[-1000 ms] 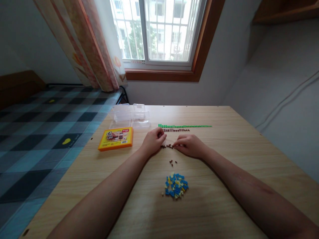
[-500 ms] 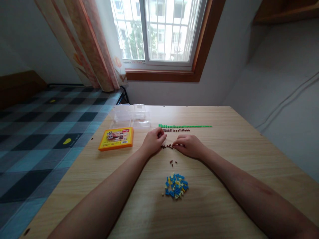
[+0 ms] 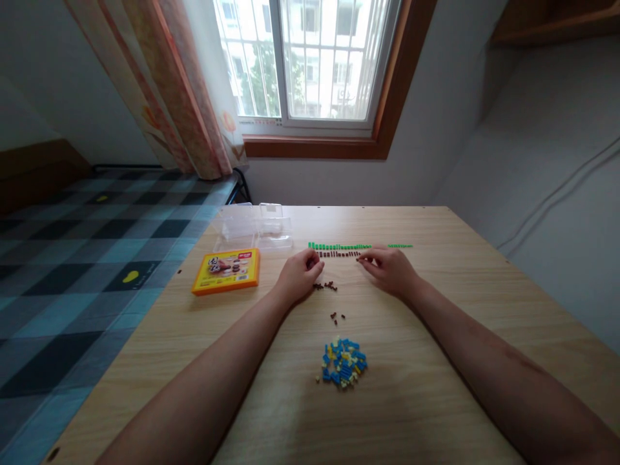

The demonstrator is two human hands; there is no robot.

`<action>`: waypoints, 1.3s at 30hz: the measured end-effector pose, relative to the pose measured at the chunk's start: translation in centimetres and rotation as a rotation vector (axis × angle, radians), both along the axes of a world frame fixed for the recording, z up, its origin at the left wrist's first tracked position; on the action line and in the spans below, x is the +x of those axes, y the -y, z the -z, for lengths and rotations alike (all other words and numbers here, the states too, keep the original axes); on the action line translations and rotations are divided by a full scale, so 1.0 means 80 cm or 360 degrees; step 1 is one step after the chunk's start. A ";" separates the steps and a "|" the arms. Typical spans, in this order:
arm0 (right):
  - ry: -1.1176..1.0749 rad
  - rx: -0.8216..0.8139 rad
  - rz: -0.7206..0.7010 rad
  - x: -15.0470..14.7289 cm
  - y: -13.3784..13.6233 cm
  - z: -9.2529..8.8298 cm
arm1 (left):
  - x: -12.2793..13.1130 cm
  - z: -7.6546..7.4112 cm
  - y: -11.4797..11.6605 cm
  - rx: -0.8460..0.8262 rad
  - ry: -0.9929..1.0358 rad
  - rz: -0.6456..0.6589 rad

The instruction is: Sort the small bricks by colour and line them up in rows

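Note:
My left hand (image 3: 299,274) rests curled on the wooden table (image 3: 436,336), fingers closed near the left end of a row of small brown bricks (image 3: 339,254). At the right end of that brown row, my right hand (image 3: 389,268) is pinched shut on a tiny brown piece. Behind it runs a longer row of green bricks (image 3: 339,246). A few loose brown bricks (image 3: 325,285) lie between my hands, and a few more brown ones (image 3: 336,316) sit nearer to me. A pile of blue and yellow bricks (image 3: 343,362) lies closest to me.
An orange box (image 3: 226,270) lies at the left of the table, with a clear plastic case (image 3: 254,227) behind it. A bed with a checked cover (image 3: 72,265) is at the left. A window and curtain are behind the table.
My right hand has moved from the loose brown bricks up and right to the end of the brown row. My left hand has stayed where it was.

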State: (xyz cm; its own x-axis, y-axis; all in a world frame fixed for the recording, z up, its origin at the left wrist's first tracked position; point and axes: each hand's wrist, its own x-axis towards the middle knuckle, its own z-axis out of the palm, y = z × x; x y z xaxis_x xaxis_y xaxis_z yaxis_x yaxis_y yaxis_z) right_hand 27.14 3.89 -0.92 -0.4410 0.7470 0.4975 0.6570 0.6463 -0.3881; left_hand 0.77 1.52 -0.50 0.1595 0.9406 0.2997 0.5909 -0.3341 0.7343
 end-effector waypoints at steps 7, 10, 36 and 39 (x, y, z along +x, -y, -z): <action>-0.0108 -0.0082 0.0423 0.049 -0.038 0.016 | 0.000 0.002 -0.001 0.0027 -0.0014 0.0000; -0.0080 -0.0145 0.0451 0.051 -0.039 0.024 | -0.001 0.004 -0.002 0.0026 -0.0008 0.0012; 0.0168 -0.0209 0.0464 0.047 -0.042 0.026 | -0.001 0.005 -0.002 0.0042 0.0002 0.0019; 0.0195 -0.0192 0.0485 0.046 -0.041 0.025 | -0.001 0.005 -0.003 0.0040 -0.0004 0.0024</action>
State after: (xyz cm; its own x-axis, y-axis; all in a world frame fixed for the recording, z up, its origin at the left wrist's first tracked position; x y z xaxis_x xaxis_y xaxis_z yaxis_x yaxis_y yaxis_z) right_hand 30.82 7.14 -2.94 -0.2396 0.9036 0.3550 0.8591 0.3677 -0.3561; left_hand 0.69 1.74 -0.94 0.1744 0.9302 0.3228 0.5875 -0.3614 0.7240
